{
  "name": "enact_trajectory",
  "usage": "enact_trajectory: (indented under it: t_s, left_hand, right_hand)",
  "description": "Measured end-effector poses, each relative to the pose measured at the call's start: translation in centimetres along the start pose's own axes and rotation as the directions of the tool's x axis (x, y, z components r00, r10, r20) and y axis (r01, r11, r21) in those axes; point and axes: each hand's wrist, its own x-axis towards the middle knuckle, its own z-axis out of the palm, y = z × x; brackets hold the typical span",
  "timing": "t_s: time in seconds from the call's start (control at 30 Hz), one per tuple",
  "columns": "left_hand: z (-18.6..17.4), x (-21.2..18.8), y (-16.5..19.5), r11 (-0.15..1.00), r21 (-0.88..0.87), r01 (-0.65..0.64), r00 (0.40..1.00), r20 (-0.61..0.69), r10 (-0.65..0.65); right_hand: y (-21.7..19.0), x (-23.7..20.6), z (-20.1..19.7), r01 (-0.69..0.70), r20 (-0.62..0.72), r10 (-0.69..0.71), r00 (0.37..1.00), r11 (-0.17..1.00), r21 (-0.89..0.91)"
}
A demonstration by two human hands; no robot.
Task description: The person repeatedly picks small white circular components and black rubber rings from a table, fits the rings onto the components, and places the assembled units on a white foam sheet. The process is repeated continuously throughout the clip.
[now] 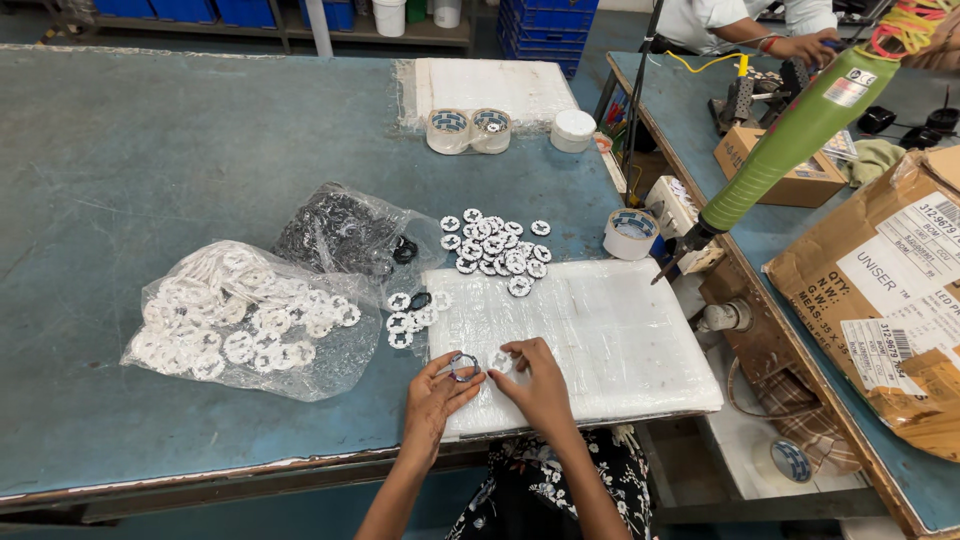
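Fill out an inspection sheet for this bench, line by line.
Surface: worn blue table with a white padded mat.
Job's things: small ring part; loose pile of round parts; bag of white parts; bag of black parts.
Clutter: tape rolls, white tub.
Hands: left hand holds the ring part; right hand pinches a small white piece.
Cables: yellow cable.
Surroundings: hanging green screwdriver, cardboard box, another person's hand.

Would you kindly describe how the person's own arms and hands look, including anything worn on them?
Both forearms are bare, with no sleeves showing up to the frame's edge. The left hand and right hand wear no gloves; no rings, watch or bracelets are discernible. A dark garment with a light floral print shows below.
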Motion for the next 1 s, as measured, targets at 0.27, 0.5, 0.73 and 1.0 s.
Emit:
enact_trajectory:
  t_s: [0.27, 0.5, 0.73, 1.0]
  left_hand:
    - [-0.2, 1.8, -1.1, 0.986, 0.126, 0.113, 0.988, 0.088, -0.124]
    - [-0.5, 1.8, -1.1, 0.987, 0.101, 0.123, 0.977, 0.164, -0.138]
    - [-0.7, 1.7, -1.2, 0.987, 0.119, 0.106, 0.974, 0.185, -0.127]
    - [-0.9, 1.6, -2.0, 0.965, 0.233, 0.124, 0.989, 0.053, -0.14]
  right_hand:
    - [-1.4, -0.8, -0.6, 0.089, 0.132, -0.112, 0.985, 0.981, 0.17]
    - [-1.7, -0.6, -0.2, 0.084, 0.13, -0.102, 0.986, 0.987, 0.137]
    - [-1.4, -0.6, -0.1, 0.088, 0.134, -0.105, 0.985, 0.988, 0.13]
    - [-0.9, -0.6, 0.3, 0.112, 0.13, -0.134, 0.982, 0.981, 0.16]
